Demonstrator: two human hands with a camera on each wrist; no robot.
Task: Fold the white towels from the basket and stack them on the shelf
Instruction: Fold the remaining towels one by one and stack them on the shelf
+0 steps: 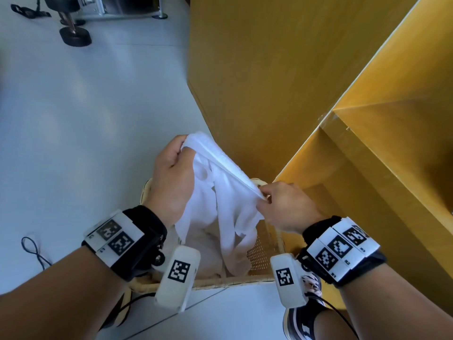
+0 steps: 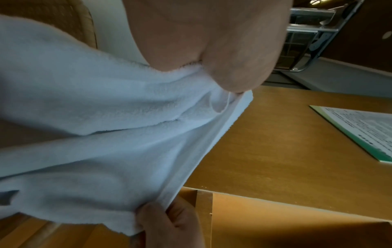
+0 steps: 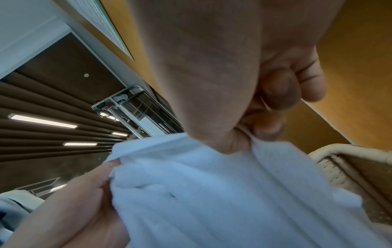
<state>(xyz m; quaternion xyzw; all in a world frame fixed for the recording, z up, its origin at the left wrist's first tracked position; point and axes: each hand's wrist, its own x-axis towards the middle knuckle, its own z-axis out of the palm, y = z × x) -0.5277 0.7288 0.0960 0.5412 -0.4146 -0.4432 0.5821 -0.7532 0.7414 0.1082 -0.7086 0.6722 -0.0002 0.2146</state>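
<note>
Wooden shelf [image 1: 306,82] fills the right and far side. Wicker basket [image 1: 264,251] stands on the floor beside it. White towel [image 1: 228,207] hangs above the basket, its hem stretched between both hands: left hand [image 1: 171,177] grips the far corner, right hand [image 1: 284,204] pinches the near one.

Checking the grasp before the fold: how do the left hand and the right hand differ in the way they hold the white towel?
The left hand is higher and farther forward, gripping a bunched corner of the white towel in a curled fist; the right hand sits lower, by the shelf, pinching the hem between thumb and fingertips. Both hold the same edge, stretched taut between them above the basket.
</note>
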